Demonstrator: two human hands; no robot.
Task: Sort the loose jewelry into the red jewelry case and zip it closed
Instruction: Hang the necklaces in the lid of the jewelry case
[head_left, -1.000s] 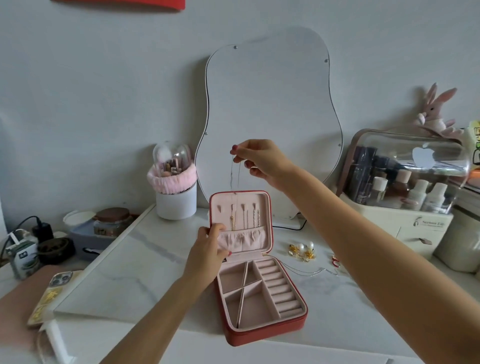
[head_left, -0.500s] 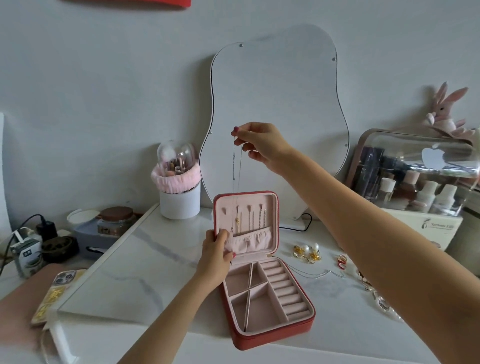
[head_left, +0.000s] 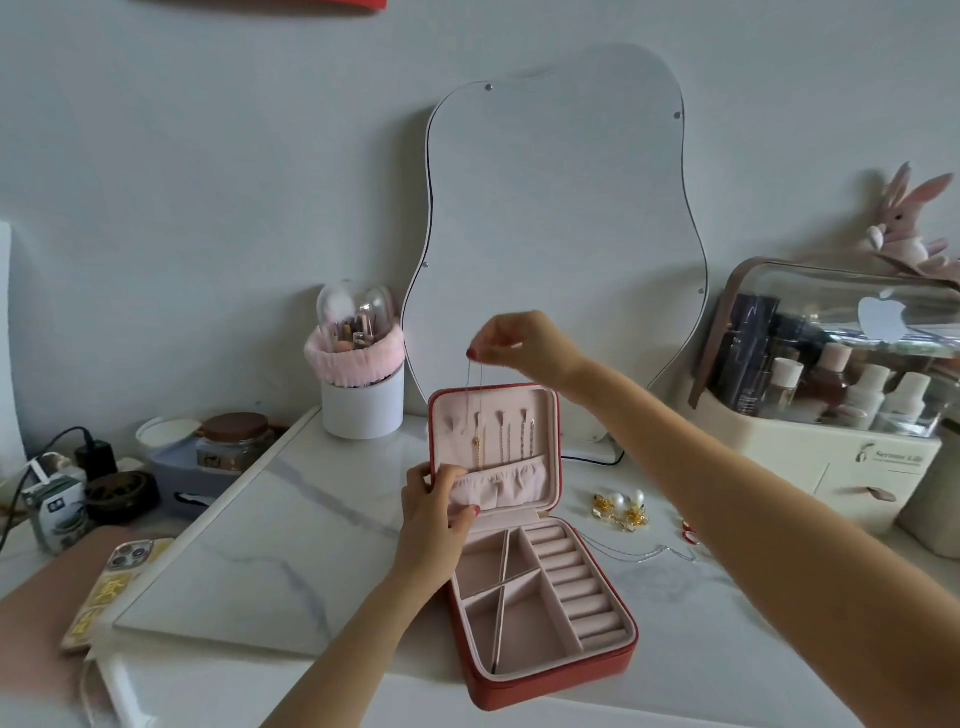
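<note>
At a marble-topped vanity, I am pinching the top of a fine necklace (head_left: 476, 410) between the thumb and fingertips of my right hand (head_left: 519, 345), holding it just above the upright lid of the red jewelry case (head_left: 550, 670) so the chain is hanging straight down in front of the lid's hooks (head_left: 501, 415), which looks like the way to get it onto a hook without tangling. My left hand (head_left: 434, 512) is gripping the gathered pink pocket (head_left: 501, 486) at the lid's lower left, thumb curled over its edge, apparently pulling it open and steadying the lid so the chain's tail can drop inside. The case is lying open at the front of the tabletop, its base toward me, and the divided compartments and ring rolls in the base are showing nothing in them. Pearl-and-gold earrings (head_left: 621, 509) are waiting just right of the case, and a thin silver chain (head_left: 649, 555) is trailing on the marble beside the base. A small red piece (head_left: 690, 534) farther right of the case is half covered by my right forearm, and I cannot tell what it is. The hanging chain is so thin that I cannot tell whether it is already caught on a hook, and the other chains in the lid are too fine to count. The case's zipper is not visible from here.
</note>
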